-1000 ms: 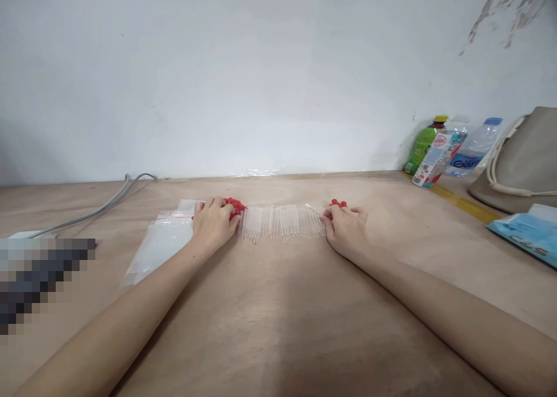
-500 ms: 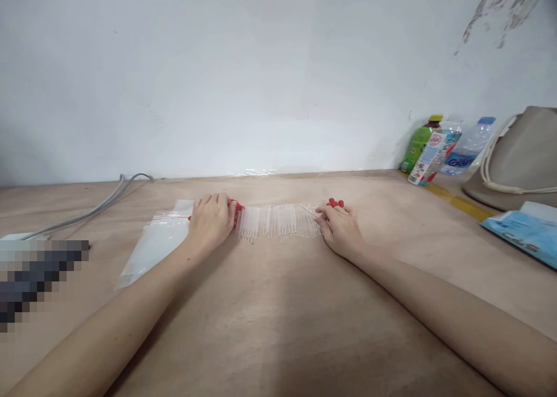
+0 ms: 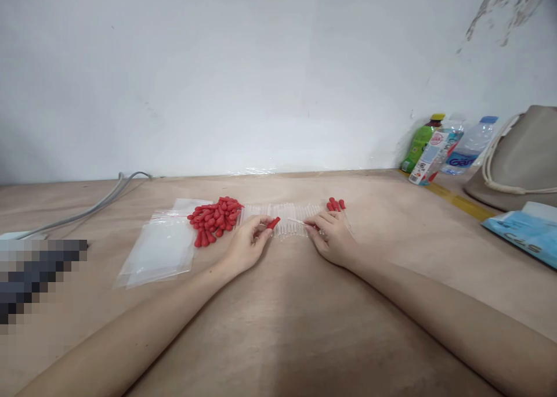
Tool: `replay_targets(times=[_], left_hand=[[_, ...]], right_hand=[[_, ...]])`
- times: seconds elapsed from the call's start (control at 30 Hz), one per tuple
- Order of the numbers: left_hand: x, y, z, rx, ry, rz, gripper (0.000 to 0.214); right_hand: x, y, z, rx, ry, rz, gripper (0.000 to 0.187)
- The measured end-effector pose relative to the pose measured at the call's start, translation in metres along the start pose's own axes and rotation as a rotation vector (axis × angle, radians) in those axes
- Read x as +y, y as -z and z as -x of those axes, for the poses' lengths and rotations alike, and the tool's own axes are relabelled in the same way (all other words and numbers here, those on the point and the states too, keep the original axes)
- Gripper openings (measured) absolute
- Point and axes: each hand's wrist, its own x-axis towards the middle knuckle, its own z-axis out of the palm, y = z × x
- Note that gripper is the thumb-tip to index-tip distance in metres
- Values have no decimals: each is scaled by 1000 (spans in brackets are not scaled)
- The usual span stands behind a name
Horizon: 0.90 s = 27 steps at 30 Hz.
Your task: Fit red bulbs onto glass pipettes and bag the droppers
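My left hand (image 3: 250,243) pinches a red rubber bulb (image 3: 274,223), its narrow open end pointing right. Between the fingertips of my right hand (image 3: 333,234) is a thin clear dropper tube (image 3: 296,220), its free end toward the bulb and apart from it. A bit of red also shows at the right fingers; what it belongs to is partly hidden. Below and behind both hands lies a row of clear dropper tubes (image 3: 285,212), side by side. A heap of red bulbs (image 3: 215,217) sits left of the row. Beyond my right hand lie several droppers with red bulbs (image 3: 334,204).
Clear plastic bags (image 3: 159,252) lie flat under the heap's left side. A grey cable (image 3: 100,208) runs along the left. At the back right stand bottles (image 3: 463,153), a carton (image 3: 430,156) and a grey bag (image 3: 517,159), with a blue packet (image 3: 522,231) in front.
My left hand has come right from the heap, bringing a red bulb to the middle of the row. The right hand has shifted slightly left with the tube, which points at the bulb.
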Motion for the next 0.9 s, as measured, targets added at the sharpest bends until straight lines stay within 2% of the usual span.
replay_targets(times=[0.27, 0.53, 0.8, 0.9], left_hand=[[4, -1, -1, -9, -48, -12, 21], [7, -4, -5, 63, -39, -80, 20], [3, -3, -5, 47, -98, -53, 17], [5, -1, -4, -22, -132, -32, 16]], right_hand=[[-6, -3, 0, -27, 16, -12, 18], [-8, -4, 1, -63, 56, -66, 18], [-3, -3, -2, -121, 61, -113, 22], [0, -1, -4, -177, 60, -120, 22]])
